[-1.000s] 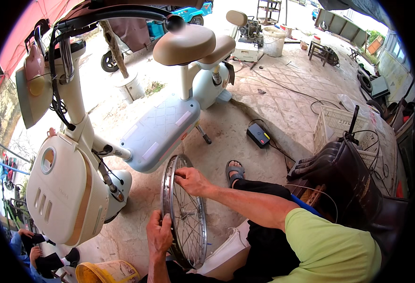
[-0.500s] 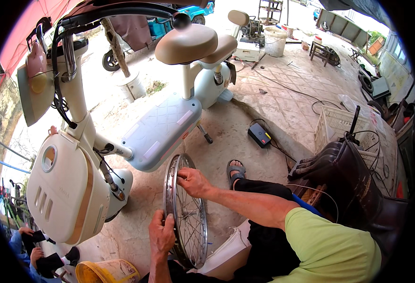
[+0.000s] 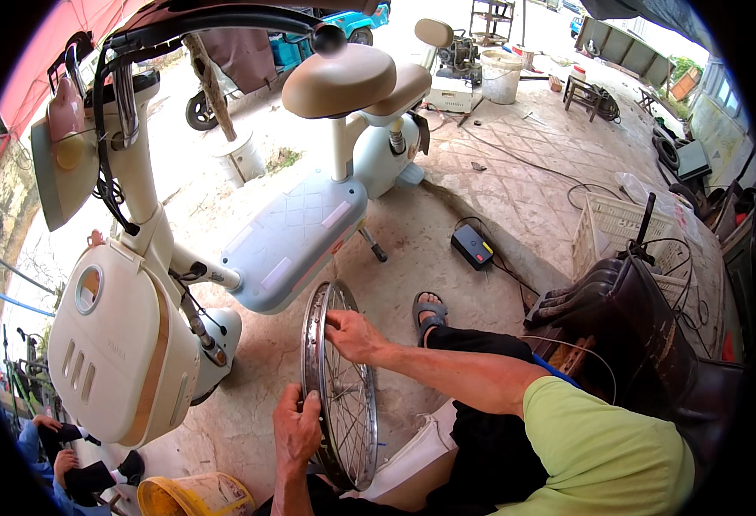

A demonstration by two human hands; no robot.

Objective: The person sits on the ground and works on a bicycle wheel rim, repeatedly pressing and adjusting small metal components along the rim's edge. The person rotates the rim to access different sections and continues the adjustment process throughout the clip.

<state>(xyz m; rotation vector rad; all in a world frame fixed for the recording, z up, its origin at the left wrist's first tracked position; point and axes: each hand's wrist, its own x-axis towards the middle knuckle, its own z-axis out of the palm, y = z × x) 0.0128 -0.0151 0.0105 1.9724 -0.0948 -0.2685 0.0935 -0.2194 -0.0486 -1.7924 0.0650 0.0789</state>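
fingers [image 3: 337,322] of the right hand [image 3: 358,338] pinch the wheel rim [image 3: 312,361], the left hand [image 3: 295,427] clasping it lower down.

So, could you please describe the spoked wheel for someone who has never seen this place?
Start at the pale scooter on the left, then its flat blue-grey footboard. Below that in the picture, the left hand and right hand hold the wheel roughly on edge. Unlike the dark tyres at far right, it shows shiny metal and thin spokes.
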